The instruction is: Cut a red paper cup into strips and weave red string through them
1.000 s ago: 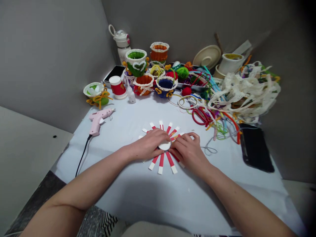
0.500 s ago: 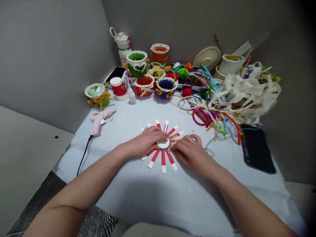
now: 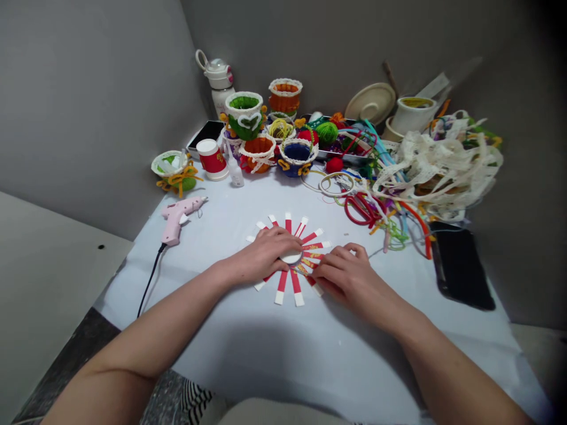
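A paper cup cut into red-and-white strips [image 3: 296,282] lies splayed like a sun on the white-covered table, its round white base [image 3: 291,257] in the middle. My left hand [image 3: 271,251] rests over the base and the strips on the left, its fingertips pressing on the disc. At the right side of the cup, my right hand [image 3: 339,268] has thumb and fingers pinched together near the base of the strips. A thin grey cord [image 3: 376,252] shows beyond that hand; part of it is hidden.
A pink glue gun [image 3: 177,218] lies at left, a black phone [image 3: 463,265] at right. Behind stand decorated cups [image 3: 296,156], a small glue bottle [image 3: 235,171], a red-and-white cup [image 3: 212,159] and a water bottle [image 3: 219,82]. Red-handled scissors [image 3: 359,209] lie near white lace [image 3: 443,165].
The splayed cup has turned slightly under my left hand. My right hand has shifted a little to the right, and less of the grey cord shows beyond it.
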Action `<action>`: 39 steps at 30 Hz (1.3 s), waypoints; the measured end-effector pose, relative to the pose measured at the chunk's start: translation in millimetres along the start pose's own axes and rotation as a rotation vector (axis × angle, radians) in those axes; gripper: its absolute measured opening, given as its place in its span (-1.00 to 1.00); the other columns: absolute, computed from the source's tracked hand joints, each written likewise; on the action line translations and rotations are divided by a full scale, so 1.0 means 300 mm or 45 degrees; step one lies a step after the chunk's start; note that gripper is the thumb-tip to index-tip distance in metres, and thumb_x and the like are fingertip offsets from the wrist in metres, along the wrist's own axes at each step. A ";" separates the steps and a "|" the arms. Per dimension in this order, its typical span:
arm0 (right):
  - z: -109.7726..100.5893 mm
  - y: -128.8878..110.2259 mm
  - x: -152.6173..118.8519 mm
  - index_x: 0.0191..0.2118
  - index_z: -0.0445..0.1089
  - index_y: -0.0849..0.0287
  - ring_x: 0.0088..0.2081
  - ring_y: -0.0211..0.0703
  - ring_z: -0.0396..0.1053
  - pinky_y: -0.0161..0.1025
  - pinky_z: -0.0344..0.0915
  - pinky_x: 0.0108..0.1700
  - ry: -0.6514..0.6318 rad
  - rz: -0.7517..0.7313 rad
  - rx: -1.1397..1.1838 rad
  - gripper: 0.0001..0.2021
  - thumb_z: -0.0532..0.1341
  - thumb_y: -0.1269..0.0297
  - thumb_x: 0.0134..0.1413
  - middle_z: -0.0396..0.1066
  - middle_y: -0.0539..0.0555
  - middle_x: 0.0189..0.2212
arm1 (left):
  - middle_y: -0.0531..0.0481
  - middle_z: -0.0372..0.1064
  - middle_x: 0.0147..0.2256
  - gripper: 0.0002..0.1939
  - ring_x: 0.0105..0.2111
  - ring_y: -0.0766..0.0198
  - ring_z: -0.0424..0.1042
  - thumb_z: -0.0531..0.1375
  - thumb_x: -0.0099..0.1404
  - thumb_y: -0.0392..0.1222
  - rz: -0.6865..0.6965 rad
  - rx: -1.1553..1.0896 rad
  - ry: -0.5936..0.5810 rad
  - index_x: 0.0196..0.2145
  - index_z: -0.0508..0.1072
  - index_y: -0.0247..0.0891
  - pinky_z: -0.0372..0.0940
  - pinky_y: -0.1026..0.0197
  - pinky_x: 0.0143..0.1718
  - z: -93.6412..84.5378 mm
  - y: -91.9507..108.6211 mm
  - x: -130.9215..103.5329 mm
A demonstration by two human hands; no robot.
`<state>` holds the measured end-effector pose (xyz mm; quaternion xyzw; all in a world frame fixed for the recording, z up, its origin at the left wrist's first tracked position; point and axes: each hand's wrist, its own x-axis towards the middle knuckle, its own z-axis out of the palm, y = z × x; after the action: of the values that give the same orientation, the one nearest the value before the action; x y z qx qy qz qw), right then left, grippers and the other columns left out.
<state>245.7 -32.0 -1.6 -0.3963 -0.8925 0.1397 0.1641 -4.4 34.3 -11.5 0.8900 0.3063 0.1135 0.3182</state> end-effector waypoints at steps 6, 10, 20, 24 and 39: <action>-0.007 -0.056 -0.031 -0.36 0.43 0.14 -0.25 -0.15 0.29 -0.09 -0.03 -0.06 -0.137 -0.067 0.017 -0.78 0.16 0.42 0.35 0.45 0.01 -0.40 | -0.01 0.38 0.21 -0.64 0.20 0.02 0.21 0.27 0.35 -0.36 0.013 0.005 -0.056 0.05 0.43 -0.08 0.09 -0.16 0.20 -0.037 -0.028 -0.010; -0.005 -0.082 -0.038 -0.43 0.37 0.15 -0.28 -0.15 0.28 -0.09 -0.04 -0.08 -0.265 -0.128 -0.058 -0.77 0.17 0.45 0.31 0.44 0.02 -0.42 | -0.02 0.40 0.19 -0.66 0.19 0.02 0.22 0.29 0.35 -0.33 0.007 -0.004 -0.046 0.04 0.44 -0.07 0.10 -0.15 0.20 -0.039 -0.025 -0.008; -0.002 0.004 -0.029 -0.39 0.41 0.15 -0.32 -0.07 0.26 -0.06 0.00 -0.11 -0.008 0.126 -0.349 -0.76 0.10 0.45 0.31 0.45 0.09 -0.45 | -0.05 0.41 0.17 -0.69 0.18 0.07 0.27 0.23 0.37 -0.36 0.154 -0.101 -0.014 0.03 0.45 -0.10 0.16 -0.13 0.25 -0.030 -0.050 -0.008; 0.025 0.037 0.000 -0.36 0.43 0.15 -0.30 -0.08 0.28 -0.07 0.00 -0.09 0.102 0.218 -0.256 -0.76 0.10 0.35 0.36 0.46 0.08 -0.43 | -0.09 0.42 0.14 -0.67 0.16 0.08 0.28 0.19 0.36 -0.43 0.212 -0.133 -0.025 0.02 0.44 -0.13 0.21 -0.12 0.22 -0.021 -0.030 -0.006; 0.056 0.059 0.026 -0.11 0.44 0.10 -0.08 0.04 0.32 0.02 0.00 0.01 0.259 0.397 -0.126 -0.85 0.13 0.28 0.34 0.49 0.15 -0.14 | -0.08 0.44 0.07 -0.71 0.12 0.08 0.33 0.26 0.31 -0.34 0.248 -0.106 -0.015 -0.02 0.42 -0.15 0.16 -0.10 0.24 -0.007 0.026 -0.010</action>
<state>245.7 -16.8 -22.2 -0.5494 -0.8049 0.0784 0.2100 -3.9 28.8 -4.9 0.9022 0.2113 0.1513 0.3443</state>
